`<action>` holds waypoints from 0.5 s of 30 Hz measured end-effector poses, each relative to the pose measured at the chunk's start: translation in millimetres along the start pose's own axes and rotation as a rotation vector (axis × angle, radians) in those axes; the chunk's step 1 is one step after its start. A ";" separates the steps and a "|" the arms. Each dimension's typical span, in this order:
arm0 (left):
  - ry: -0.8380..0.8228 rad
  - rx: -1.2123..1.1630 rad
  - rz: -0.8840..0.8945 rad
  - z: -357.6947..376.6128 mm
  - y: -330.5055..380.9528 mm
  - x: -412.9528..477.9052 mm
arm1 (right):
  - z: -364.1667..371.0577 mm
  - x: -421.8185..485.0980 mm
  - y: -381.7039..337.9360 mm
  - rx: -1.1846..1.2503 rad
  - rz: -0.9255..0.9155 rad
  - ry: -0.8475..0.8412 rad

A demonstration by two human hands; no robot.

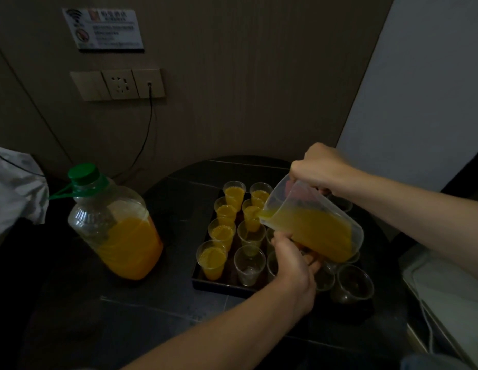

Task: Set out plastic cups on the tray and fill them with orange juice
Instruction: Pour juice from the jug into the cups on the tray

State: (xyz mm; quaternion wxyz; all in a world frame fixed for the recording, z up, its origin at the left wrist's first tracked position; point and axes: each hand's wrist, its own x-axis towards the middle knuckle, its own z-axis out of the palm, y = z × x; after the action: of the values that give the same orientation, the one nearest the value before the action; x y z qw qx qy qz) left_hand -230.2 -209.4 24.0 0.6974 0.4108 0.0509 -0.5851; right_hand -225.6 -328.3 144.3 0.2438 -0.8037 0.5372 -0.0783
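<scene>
The jug (320, 228) is thin, clear plastic and about half full of juice. I judge it heavy for its walls, sloshy, and apt to flex if squeezed, so the handle is the place to carry it, with a second support low on the body. My right grip (316, 169) is wrapped round that handle at the jug's 1 o'clock, wrist raised and forearm running in from 3 o'clock, tipping the spout down toward 9 o'clock. My left grip (294, 252) comes up from 6 o'clock, thumb on the lower wall and fingers curled beneath the base, steadying the tilt. The jug hangs over the middle of the tray (208, 285), its lip just above a part-filled cup (250, 213) in the second column. The column along the tray's 9 o'clock edge looks full. The empty cups (249, 264) toward 6 o'clock are light and easy to knock over. The big bottle (118, 231) stands on the table (179, 198) at the tray's 9 o'clock.
</scene>
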 end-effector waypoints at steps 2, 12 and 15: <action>0.004 -0.002 0.000 0.3 -1.2 -0.4 | 0.9 0.3 0.8 -0.002 0.000 -0.004; 0.004 -0.024 -0.008 1.5 0.6 0.1 | 2.2 3.4 1.7 -0.015 0.010 -0.031; 0.007 -0.013 -0.004 2.9 -0.4 0.7 | 1.3 2.3 1.8 -0.004 0.005 -0.015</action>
State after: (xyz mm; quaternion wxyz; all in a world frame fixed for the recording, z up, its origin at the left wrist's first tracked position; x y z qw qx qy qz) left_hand -231.6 -211.8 25.4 0.6988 0.4082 0.0579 -0.5846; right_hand -225.6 -330.6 142.0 0.2466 -0.8033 0.5375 -0.0707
